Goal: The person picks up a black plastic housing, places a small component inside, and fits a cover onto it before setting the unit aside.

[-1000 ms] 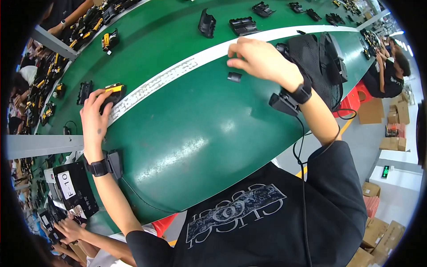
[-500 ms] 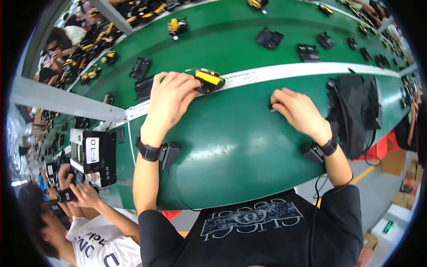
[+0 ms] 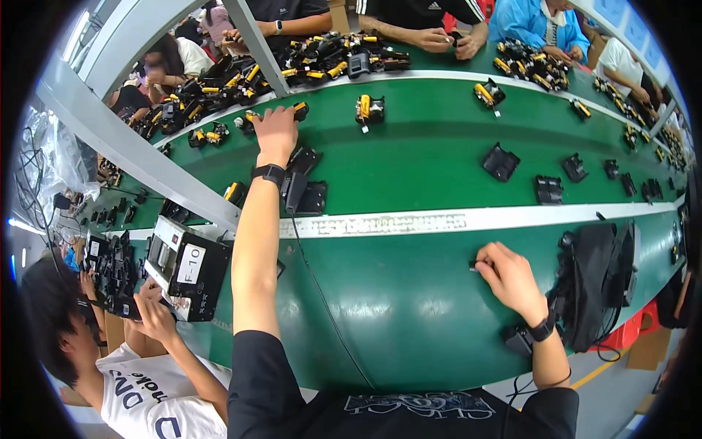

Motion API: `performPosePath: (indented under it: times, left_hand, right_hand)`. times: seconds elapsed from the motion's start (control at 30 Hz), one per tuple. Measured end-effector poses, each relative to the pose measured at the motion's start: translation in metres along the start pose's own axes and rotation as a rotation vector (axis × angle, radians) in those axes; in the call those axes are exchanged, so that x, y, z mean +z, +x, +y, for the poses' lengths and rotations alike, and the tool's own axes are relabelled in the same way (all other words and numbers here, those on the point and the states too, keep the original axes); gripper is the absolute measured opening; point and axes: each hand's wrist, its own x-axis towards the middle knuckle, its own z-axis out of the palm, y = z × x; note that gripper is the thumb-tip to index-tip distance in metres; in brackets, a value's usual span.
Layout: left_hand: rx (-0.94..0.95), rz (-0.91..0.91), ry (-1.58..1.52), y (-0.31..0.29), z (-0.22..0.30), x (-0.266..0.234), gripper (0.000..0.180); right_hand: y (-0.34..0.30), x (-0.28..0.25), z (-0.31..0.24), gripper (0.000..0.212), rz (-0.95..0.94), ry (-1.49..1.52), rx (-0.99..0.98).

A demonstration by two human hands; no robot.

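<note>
My left hand (image 3: 276, 133) reaches out over the far part of the green belt, its fingers curled down on a black half-housing with a yellow battery cell (image 3: 300, 112). Most of that piece is hidden beneath the fingers. Just below the wrist lie two black plastic covers (image 3: 313, 196). Above the near green worktop (image 3: 380, 314), my right hand (image 3: 508, 276) is closed, with a small dark piece (image 3: 474, 265) pinched between thumb and forefinger. Its kind is too small to tell.
A white strip (image 3: 395, 222) divides belt and worktop. Several black covers (image 3: 501, 162) and yellow-celled housings (image 3: 370, 110) lie on the belt. A grey post (image 3: 146, 146) and a labelled box (image 3: 191, 267) stand left, beside a co-worker; a black bag (image 3: 591, 285) lies right.
My left hand has moved forward from the white strip to the belt's far side with the yellow-celled housing. The view has tilted up; my right hand keeps its pinch.
</note>
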Motion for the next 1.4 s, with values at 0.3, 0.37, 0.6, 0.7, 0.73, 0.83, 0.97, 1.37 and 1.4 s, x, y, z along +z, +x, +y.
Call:
performPosePath:
  times: [0.3, 0.37, 0.6, 0.7, 0.73, 0.83, 0.97, 1.37, 1.4]
  left_hand:
    - [0.003, 0.134, 0.14, 0.076, 0.004, 0.04, 0.015]
    - [0.026, 0.061, 0.144, 0.09, 0.032, 0.04, 0.015]
    - [0.101, 0.134, 0.129, 0.166, 0.024, 0.052, 0.017]
    - [0.07, 0.127, 0.103, 0.21, 0.011, 0.048, 0.017]
    - [0.033, 0.07, 0.121, 0.222, 0.009, 0.047, 0.017]
    - [-0.019, -0.04, 0.146, 0.228, -0.001, 0.075, 0.02]
    - [-0.117, -0.073, 0.119, 0.213, 0.012, 0.09, 0.031]
    - [-0.358, -0.156, -0.175, 0.08, -0.022, 0.011, 0.056]
    - [-0.342, -0.175, -0.257, 0.061, -0.022, 0.003, 0.051]
  right_hand:
    - [0.011, 0.004, -0.002, 0.01, -0.011, 0.003, 0.076]
    - [0.009, 0.001, 0.0, 0.011, -0.033, 0.009, 0.109]
    - [0.007, 0.012, 0.014, 0.017, 0.019, -0.06, 0.049]
    - [0.01, 0.013, 0.019, 0.019, 0.045, -0.087, 0.026]
    - [0.007, 0.013, 0.017, 0.02, 0.036, -0.077, 0.032]
    - [0.005, 0.016, 0.014, 0.022, 0.009, -0.045, 0.043]
    - [0.002, 0.016, 0.015, 0.023, 0.009, -0.025, 0.039]
    - [0.005, 0.025, 0.009, 0.013, 0.057, -0.02, 0.021]
    - [0.004, 0.025, 0.007, 0.011, 0.073, -0.015, 0.006]
